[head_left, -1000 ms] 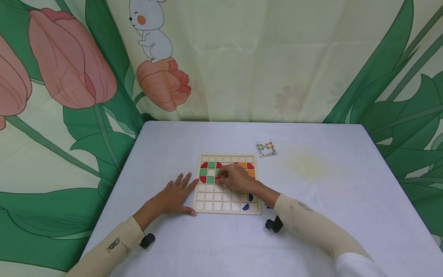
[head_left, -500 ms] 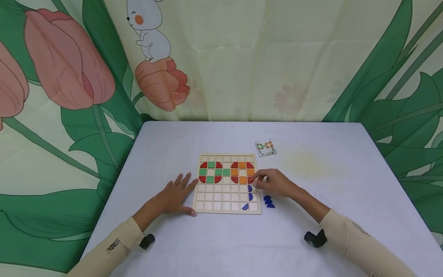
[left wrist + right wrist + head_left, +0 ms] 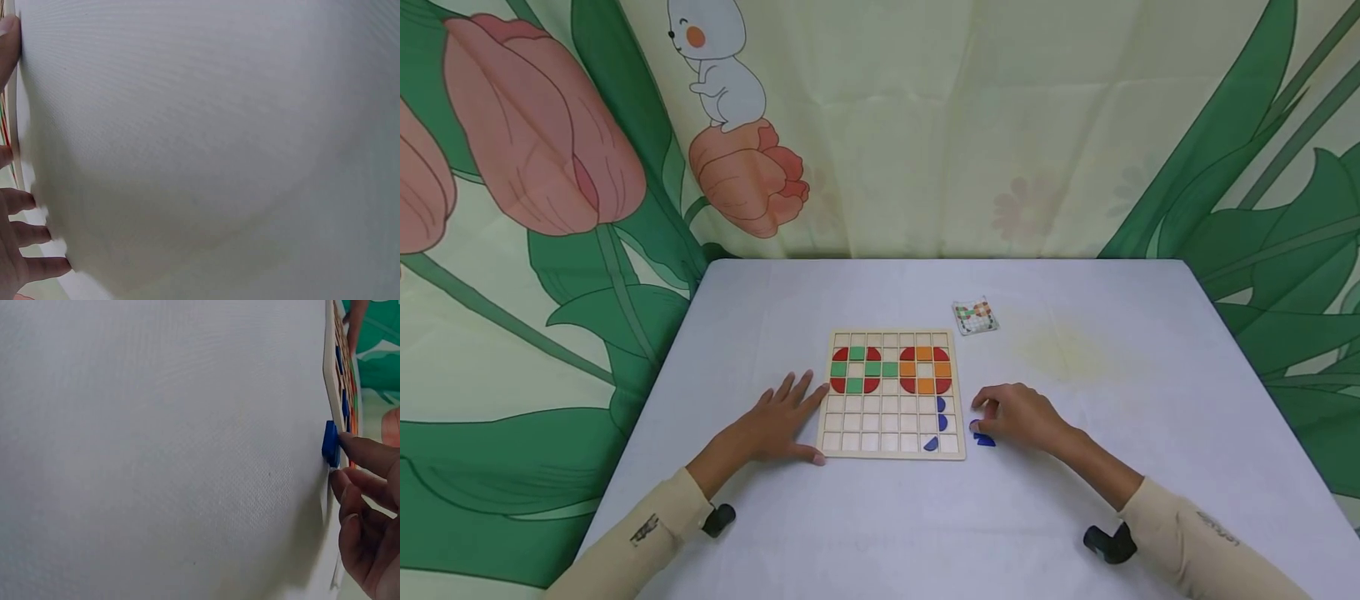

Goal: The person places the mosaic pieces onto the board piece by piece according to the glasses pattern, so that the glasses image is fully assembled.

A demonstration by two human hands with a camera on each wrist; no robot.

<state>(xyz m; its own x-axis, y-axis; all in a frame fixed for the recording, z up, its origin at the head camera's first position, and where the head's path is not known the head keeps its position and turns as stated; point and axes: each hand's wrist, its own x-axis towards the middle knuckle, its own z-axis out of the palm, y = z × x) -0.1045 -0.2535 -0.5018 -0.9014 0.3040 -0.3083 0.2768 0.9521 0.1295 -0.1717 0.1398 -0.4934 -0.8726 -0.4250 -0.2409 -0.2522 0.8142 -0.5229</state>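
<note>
A square wooden grid board (image 3: 891,456) lies on the table, with red, green and orange flat pieces in its upper rows. Blue half-round pieces (image 3: 942,422) sit near its right side. My left hand (image 3: 778,423) lies flat with fingers spread, thumb and index fingertips at the board's left edge. To the right of the board, my right hand (image 3: 1018,414) hovers low over loose blue pieces (image 3: 985,440), thumb and index finger parted. In the right wrist view the thumb tip meets a blue piece (image 3: 330,444), and the index fingertip is just below it.
A small card (image 3: 976,317) printed with a coloured grid pattern lies behind the board to the right. White cloth covers the table (image 3: 1075,333), whose far edge meets a flower-printed curtain (image 3: 910,150). Black wrist cameras (image 3: 1109,544) stick out from both sleeves.
My right hand has moved from over the board's middle, past its right edge, to the loose blue pieces, uncovering the coloured pattern. The left hand stays at the board's edge.
</note>
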